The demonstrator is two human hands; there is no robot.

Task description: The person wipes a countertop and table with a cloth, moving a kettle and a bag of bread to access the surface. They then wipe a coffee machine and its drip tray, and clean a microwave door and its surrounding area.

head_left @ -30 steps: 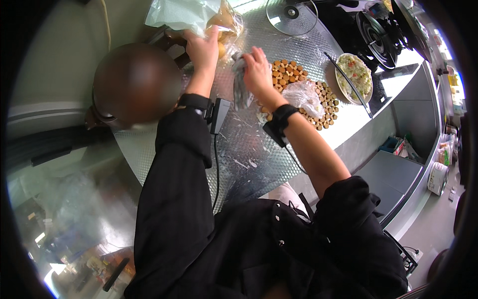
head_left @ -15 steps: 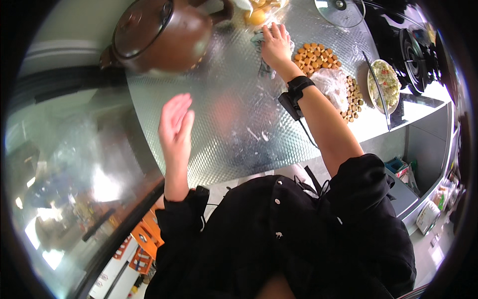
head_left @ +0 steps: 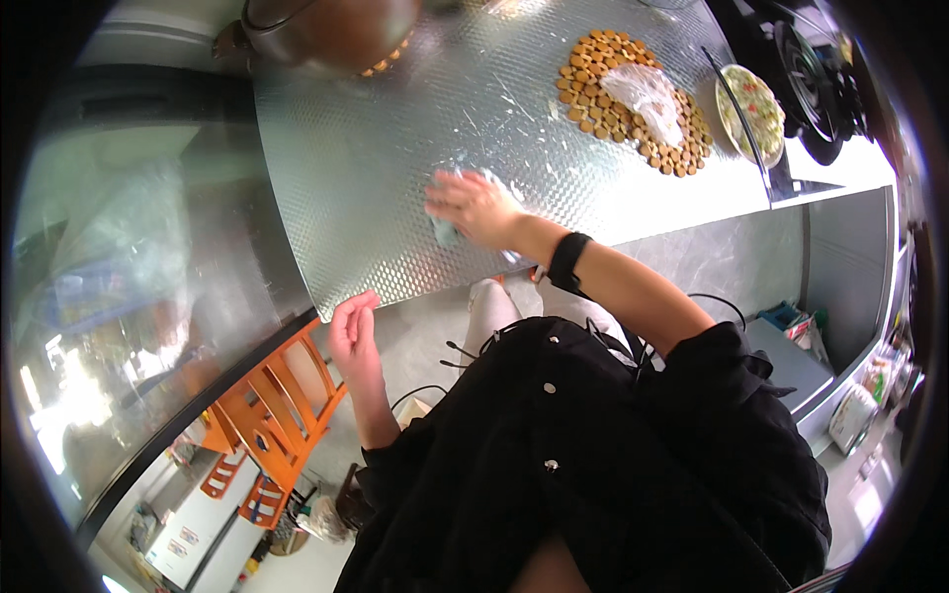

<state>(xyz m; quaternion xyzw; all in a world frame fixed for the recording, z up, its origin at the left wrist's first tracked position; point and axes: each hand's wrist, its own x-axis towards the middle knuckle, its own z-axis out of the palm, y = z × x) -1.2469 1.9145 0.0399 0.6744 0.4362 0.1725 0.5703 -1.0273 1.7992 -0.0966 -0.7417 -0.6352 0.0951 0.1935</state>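
My right hand presses down on a pale grey-green cloth near the front of the metal-topped table. Most of the cloth is hidden under the palm, and the fingers are slightly blurred. My left hand hangs by the table's front left corner, its fingers loosely bent and holding nothing. Pale specks and streaks lie on the table beyond the cloth.
A brown pot stands at the far left on a wooden trivet. Another wooden trivet bears a crumpled clear plastic bag. To its right are a bowl of food with chopsticks across it and a black stove. Orange chairs stand lower left.
My right hand has drawn the cloth from the far side of the table toward the front edge. My left hand has come down toward the near corner, and the view has shifted nearer.
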